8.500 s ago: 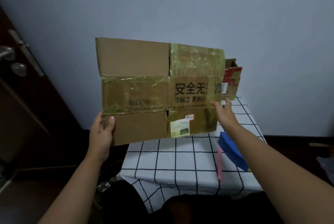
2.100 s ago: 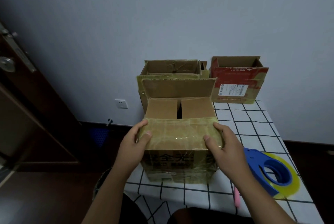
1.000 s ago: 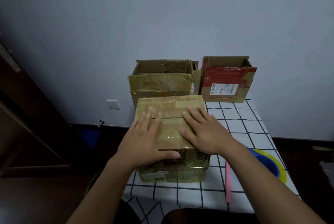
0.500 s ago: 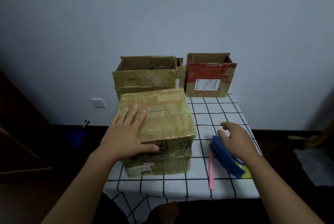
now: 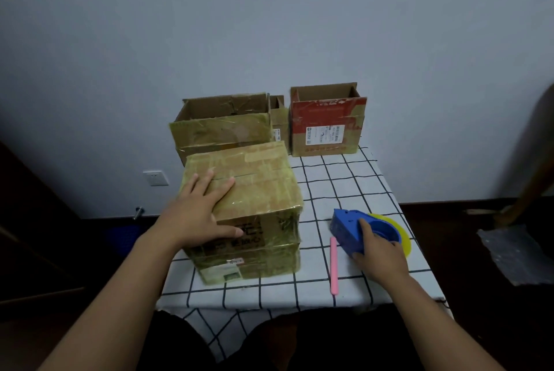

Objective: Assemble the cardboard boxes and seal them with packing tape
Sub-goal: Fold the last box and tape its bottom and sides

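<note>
A tape-covered cardboard box point(image 5: 263, 190) with its flaps folded down stands on the near left of the checked tablecloth point(image 5: 353, 187). My left hand point(image 5: 199, 211) presses flat on the box top, fingers straight, thumb over the front edge. To the right lies a blue tape dispenser point(image 5: 349, 228) with a yellow tape roll point(image 5: 400, 232). My right hand point(image 5: 379, 250) grips the dispenser, fingers curled round its body.
Two open boxes stand at the back by the wall: a brown taped one point(image 5: 221, 126) and a red-and-brown one point(image 5: 328, 122), with a small box point(image 5: 278, 119) between them. A pink stick point(image 5: 333, 265) lies beside the dispenser. A dark door is at the left.
My right hand has left the box top, moved right and closed round the tape dispenser. My left hand stays pressed on the folded flaps.
</note>
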